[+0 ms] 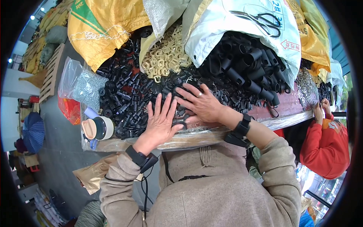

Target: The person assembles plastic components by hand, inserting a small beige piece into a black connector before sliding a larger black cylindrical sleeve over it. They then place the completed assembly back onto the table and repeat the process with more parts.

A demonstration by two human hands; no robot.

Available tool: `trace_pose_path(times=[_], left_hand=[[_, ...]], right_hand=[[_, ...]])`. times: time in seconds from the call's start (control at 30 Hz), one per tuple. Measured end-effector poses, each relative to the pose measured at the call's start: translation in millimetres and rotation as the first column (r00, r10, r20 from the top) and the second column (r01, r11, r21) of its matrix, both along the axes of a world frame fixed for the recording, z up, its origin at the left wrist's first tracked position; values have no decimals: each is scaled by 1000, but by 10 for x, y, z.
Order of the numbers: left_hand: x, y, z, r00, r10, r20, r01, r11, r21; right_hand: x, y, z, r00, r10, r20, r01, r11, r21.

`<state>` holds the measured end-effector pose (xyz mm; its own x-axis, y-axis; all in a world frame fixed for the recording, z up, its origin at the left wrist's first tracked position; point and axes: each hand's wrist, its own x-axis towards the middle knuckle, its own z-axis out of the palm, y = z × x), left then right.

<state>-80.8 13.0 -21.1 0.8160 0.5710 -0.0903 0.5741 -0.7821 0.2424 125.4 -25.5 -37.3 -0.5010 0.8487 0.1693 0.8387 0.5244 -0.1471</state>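
My left hand [162, 123] lies palm down with its fingers stretched out over a pile of small black plastic parts [130, 102] near the table's front edge. Just to its right is my right hand [204, 105], a ring on one finger, its fingers also spread across the black parts. Neither hand grips anything that I can see; what lies under the palms is hidden. Beyond the fingers, cream-coloured plastic rings [164, 56] spill from a sack. Short black tubes [253, 70] pour out of a white sack [215, 22] on the right.
Black-handled scissors [261, 20] lie on the white sack. A yellow sack [109, 19] stands at the far left. A clear bag of small silver pieces [90, 89] and a lidded cup [102, 128] sit at the table's left edge. A person in red [327, 147] works at the right.
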Motion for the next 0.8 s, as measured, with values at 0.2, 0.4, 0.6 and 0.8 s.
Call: trace_pose_path(times=[0.2,0.4,0.6,0.8], left_hand=[[196,146,-155,991,66,119,-81,988,128],[262,142,34,975,90,204,-104,993,59],[294,330,194,946,63,319,-93,993,79],[636,595,246,909,77,409,-121,989,82]], right_hand=[[-62,152,-2,993,-109,-40,113,987,117],[305,-175,274,970,-143,-199,174,973,154],[752,-679,252,961,-150,-231,173,981,83],[913,-1175,212,911,-285,-299,303,953,16]])
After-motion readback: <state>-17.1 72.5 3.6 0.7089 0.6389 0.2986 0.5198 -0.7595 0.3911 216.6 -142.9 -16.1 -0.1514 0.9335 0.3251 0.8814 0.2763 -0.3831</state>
